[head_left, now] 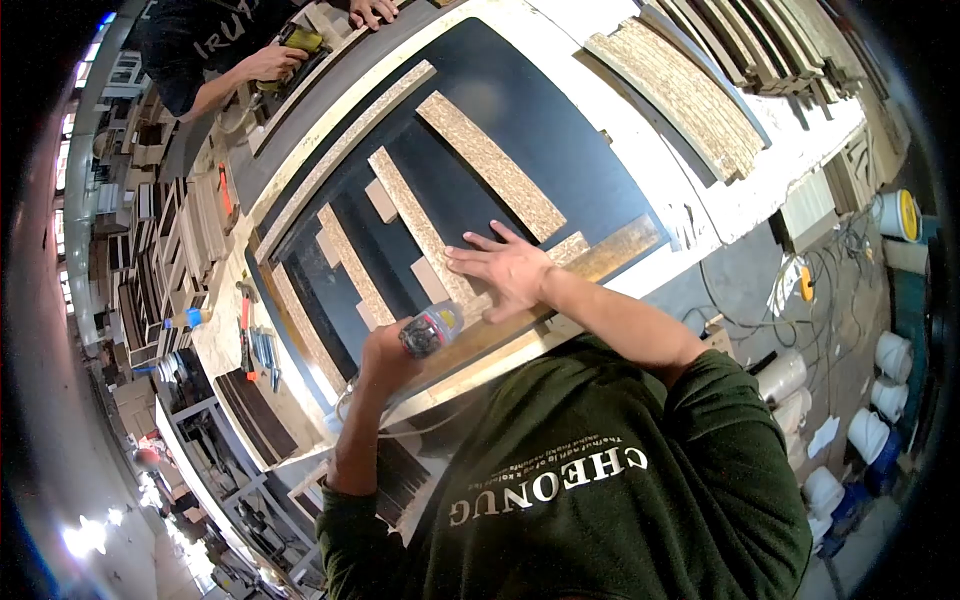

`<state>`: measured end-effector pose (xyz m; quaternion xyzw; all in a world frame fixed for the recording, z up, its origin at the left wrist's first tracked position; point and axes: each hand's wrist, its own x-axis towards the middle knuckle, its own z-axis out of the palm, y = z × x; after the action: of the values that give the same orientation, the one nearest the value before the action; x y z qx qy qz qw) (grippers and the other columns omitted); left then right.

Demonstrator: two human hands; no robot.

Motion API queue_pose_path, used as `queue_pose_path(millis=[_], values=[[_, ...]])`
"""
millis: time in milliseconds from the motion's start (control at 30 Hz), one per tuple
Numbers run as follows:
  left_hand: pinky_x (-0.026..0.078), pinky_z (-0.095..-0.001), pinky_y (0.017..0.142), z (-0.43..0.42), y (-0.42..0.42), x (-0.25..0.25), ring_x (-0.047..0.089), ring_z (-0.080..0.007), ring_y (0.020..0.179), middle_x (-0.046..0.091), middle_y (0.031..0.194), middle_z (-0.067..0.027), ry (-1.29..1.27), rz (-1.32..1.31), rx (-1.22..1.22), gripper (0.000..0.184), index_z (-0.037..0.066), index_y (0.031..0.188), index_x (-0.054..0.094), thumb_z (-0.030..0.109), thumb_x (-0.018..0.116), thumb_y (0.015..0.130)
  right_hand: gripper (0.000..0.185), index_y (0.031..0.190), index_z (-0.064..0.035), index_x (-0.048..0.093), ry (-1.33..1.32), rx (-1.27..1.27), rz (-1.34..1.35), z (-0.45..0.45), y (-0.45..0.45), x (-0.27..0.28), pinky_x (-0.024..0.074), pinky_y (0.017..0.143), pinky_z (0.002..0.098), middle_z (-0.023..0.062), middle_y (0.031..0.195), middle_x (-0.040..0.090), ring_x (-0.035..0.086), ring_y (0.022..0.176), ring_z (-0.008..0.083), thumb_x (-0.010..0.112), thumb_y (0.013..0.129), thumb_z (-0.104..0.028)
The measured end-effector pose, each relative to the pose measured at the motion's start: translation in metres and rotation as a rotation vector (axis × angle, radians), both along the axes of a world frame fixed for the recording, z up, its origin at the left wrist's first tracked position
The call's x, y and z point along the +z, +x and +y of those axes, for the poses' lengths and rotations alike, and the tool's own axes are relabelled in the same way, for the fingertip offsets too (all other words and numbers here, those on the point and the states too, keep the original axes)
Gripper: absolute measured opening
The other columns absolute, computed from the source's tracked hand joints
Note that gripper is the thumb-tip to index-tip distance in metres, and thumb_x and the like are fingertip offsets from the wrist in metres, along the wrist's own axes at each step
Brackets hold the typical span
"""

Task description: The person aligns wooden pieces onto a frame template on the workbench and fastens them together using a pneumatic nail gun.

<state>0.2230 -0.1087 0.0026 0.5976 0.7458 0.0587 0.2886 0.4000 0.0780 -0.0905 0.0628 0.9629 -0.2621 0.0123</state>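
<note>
My left hand is wrapped round a grey and red power tool, whose tip is near the lower end of a chipboard strip. Spread out, my right hand lies at that strip's lower end, beside the brown edge rail. Under the strips is a dark blue panel. Other chipboard strips, one of them long, lie across it, and small pinkish blocks sit against some of them.
Across the bench, a co-worker's hand holds a yellow-green drill. Stacked curved boards are at upper right. A red-handled hammer lies at left. Cables and white buckets are on the right-hand floor.
</note>
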Motion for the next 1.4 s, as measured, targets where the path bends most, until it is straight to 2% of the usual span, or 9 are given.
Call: queue_pose_path(millis=[67, 300, 367, 867, 1067, 1133, 1167, 1333, 1400], values=[[0.051, -0.0387, 0.070, 0.008, 0.009, 0.010, 0.064, -0.0362, 0.082, 0.067, 0.084, -0.0159, -0.044, -0.069, 0.150, 0.027, 0.010, 0.095, 0.067, 0.008, 0.070, 0.069, 0.095, 0.145, -0.0149, 0.032, 0.009, 0.001, -0.001, 0.002, 0.001, 0.003, 0.0129, 0.116, 0.0521, 0.0013, 0.154, 0.024, 0.024, 0.141, 0.0257, 0.065, 0.065, -0.054], [0.051, -0.0390, 0.072, 0.007, 0.006, -0.003, 0.065, -0.0347, 0.084, 0.068, 0.087, -0.0145, -0.063, 0.039, 0.071, 0.029, 0.011, 0.098, 0.067, 0.014, 0.073, 0.069, 0.089, 0.144, -0.0148, 0.032, 0.009, 0.003, -0.023, 0.000, 0.002, 0.004, 0.0102, 0.117, 0.0501, 0.0020, 0.154, 0.024, 0.022, 0.142, 0.0243, 0.060, 0.068, -0.052], [0.053, -0.0379, 0.064, 0.005, 0.003, -0.006, 0.066, -0.0318, 0.074, 0.067, 0.080, -0.0117, -0.005, -0.023, 0.000, 0.024, 0.006, 0.092, 0.064, 0.016, 0.074, 0.072, 0.089, 0.144, -0.0147, 0.032, 0.004, -0.002, -0.019, -0.001, 0.002, 0.002, 0.0101, 0.117, 0.0501, 0.0022, 0.154, 0.024, 0.022, 0.142, 0.0243, 0.060, 0.068, -0.052], [0.051, -0.0379, 0.069, 0.025, 0.023, 0.015, 0.065, -0.0342, 0.080, 0.067, 0.082, -0.0154, -0.146, -0.012, 0.189, 0.029, 0.010, 0.096, 0.068, 0.022, 0.075, 0.070, 0.090, 0.144, -0.0145, 0.033, -0.025, -0.005, -0.011, -0.001, 0.003, 0.002, 0.0093, 0.117, 0.0499, 0.0023, 0.153, 0.026, 0.022, 0.142, 0.0238, 0.063, 0.066, -0.049], [0.051, -0.0400, 0.067, -0.002, 0.013, 0.003, 0.066, -0.0337, 0.077, 0.068, 0.081, -0.0154, 0.084, 0.014, 0.037, 0.028, 0.008, 0.094, 0.068, 0.024, 0.076, 0.072, 0.091, 0.146, -0.0186, 0.030, 0.012, -0.002, 0.056, 0.006, 0.013, -0.001, 0.0082, 0.115, 0.0546, 0.0064, 0.154, 0.021, 0.019, 0.142, 0.0288, 0.064, 0.071, -0.056], [0.051, -0.0412, 0.072, -0.020, 0.016, 0.011, 0.063, -0.0330, 0.080, 0.063, 0.093, -0.0120, -0.004, -0.070, 0.214, 0.053, 0.007, 0.106, 0.060, 0.032, 0.082, 0.064, 0.092, 0.146, -0.0201, 0.028, 0.028, -0.113, 0.162, 0.033, 0.037, 0.010, 0.0097, 0.114, 0.0575, 0.0071, 0.155, 0.019, 0.016, 0.143, 0.0313, 0.062, 0.072, -0.062], [0.051, -0.0431, 0.074, -0.024, 0.022, 0.020, 0.063, -0.0339, 0.081, 0.063, 0.093, -0.0142, -0.021, -0.088, 0.327, 0.053, 0.006, 0.105, 0.060, 0.032, 0.082, 0.065, 0.095, 0.143, -0.0176, 0.034, 0.057, -0.197, 0.122, 0.047, 0.053, 0.022, 0.0149, 0.112, 0.0594, 0.0093, 0.154, 0.020, 0.020, 0.141, 0.0343, 0.070, 0.065, -0.058], [0.053, -0.0417, 0.062, -0.012, 0.052, 0.012, 0.068, -0.0337, 0.073, 0.068, 0.075, -0.0146, 0.125, 0.291, 0.433, 0.043, 0.009, 0.103, 0.062, 0.029, 0.079, 0.069, 0.091, 0.146, -0.0193, 0.029, 0.066, -0.186, 0.007, 0.076, 0.097, -0.001, 0.0144, 0.113, 0.0583, 0.0066, 0.155, 0.020, 0.019, 0.142, 0.0340, 0.056, 0.072, -0.065], [0.051, -0.0459, 0.069, 0.016, 0.066, -0.002, 0.064, -0.0401, 0.081, 0.066, 0.084, -0.0196, 0.146, 0.330, 0.631, 0.038, 0.008, 0.104, 0.061, 0.021, 0.074, 0.071, 0.085, 0.145, -0.0169, 0.032, 0.105, -0.178, 0.063, 0.076, 0.101, -0.011, 0.0162, 0.112, 0.0587, 0.0068, 0.154, 0.021, 0.023, 0.140, 0.0343, 0.054, 0.076, -0.060]])
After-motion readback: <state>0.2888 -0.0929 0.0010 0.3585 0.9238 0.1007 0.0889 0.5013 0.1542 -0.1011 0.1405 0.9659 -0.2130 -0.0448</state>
